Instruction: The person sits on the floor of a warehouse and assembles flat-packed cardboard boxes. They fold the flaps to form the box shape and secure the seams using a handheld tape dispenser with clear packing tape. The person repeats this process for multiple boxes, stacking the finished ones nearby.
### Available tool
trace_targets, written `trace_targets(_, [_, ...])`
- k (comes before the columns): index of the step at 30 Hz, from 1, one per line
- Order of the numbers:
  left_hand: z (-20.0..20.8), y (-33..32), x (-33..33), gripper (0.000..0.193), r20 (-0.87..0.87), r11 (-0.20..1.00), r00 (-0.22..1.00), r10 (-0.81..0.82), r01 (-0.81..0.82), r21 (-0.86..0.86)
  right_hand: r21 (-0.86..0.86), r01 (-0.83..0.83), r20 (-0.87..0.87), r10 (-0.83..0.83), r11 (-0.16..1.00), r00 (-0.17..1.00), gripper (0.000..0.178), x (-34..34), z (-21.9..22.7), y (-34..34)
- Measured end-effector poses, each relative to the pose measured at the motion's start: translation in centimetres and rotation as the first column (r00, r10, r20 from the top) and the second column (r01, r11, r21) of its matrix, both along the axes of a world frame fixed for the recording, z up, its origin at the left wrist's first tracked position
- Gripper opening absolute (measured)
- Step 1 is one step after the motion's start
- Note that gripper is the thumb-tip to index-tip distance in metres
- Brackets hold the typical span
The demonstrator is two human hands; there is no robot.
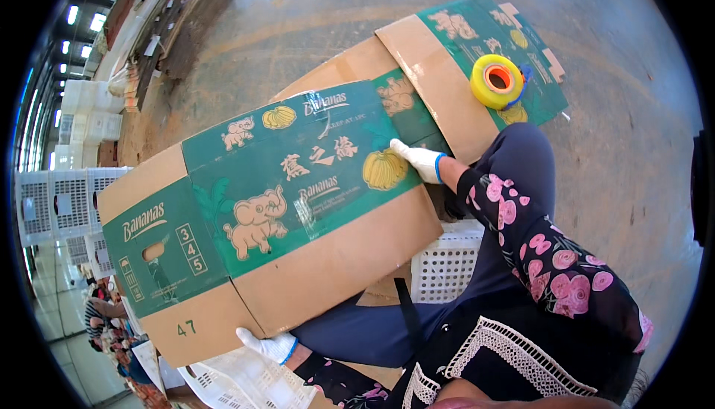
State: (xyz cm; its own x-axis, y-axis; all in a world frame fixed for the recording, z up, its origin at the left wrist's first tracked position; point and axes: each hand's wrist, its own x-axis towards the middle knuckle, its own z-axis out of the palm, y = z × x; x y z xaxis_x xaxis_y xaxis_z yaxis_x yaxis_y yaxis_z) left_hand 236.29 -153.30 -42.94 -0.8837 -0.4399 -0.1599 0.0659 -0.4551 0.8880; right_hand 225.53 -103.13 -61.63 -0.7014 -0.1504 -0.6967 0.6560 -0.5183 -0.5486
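Note:
A large flattened cardboard box (298, 156), green with printed elephants and bananas and brown flaps, lies tilted across my lap. My left hand (269, 345), in a white glove, grips its near brown flap, with the fingers partly hidden by the cardboard. At its right edge my right hand (421, 162), gloved in white with a blue cuff, holds the board beside the printed bananas. Beyond that hand lies another flattened green and brown box (424, 59). A yellow roll of tape (486, 96) with a blue part rests on it.
A white perforated crate (445, 269) stands by my legs, and another white crate (249, 379) is at the lower left. White crates (63, 204) are stacked at the left. Flat cardboard sheets (167, 36) lie piled farther back on the concrete floor (298, 14).

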Motion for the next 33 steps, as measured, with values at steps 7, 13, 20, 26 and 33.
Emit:
trace_targets(7, [-2.8,-4.1,1.8,0.084,-0.131,0.992,0.990,0.053,-0.037,0.121,0.004,0.354,-0.350,-0.331,0.935,0.877,0.064,-0.5,6.6,0.7])
trace_targets(13, [-4.4,4.7,-8.9,0.065,-0.327,0.906,0.935,0.139,0.012,0.423,-0.065,0.472,-0.817,-0.319,0.879,0.481,0.061,-0.8,15.2,8.1])
trace_targets(20, [-5.2,3.1,-8.5,0.071,-0.018,0.922,0.931,0.365,-0.358,0.147,0.687,0.220,-0.657,0.462,0.693,0.595,0.072,3.9,24.3,10.8])
trace_targets(26, [-3.4,2.3,-4.8,0.072,0.030,0.946,0.956,0.291,-0.292,0.142,0.817,0.121,-0.455,0.501,0.564,0.736,0.070,9.0,22.4,11.7])
trace_targets(33, [-2.1,3.5,4.8,0.073,0.122,0.939,0.932,0.341,-0.332,-0.089,0.472,0.015,-0.447,0.225,0.881,0.866,0.070,12.1,18.9,15.6])
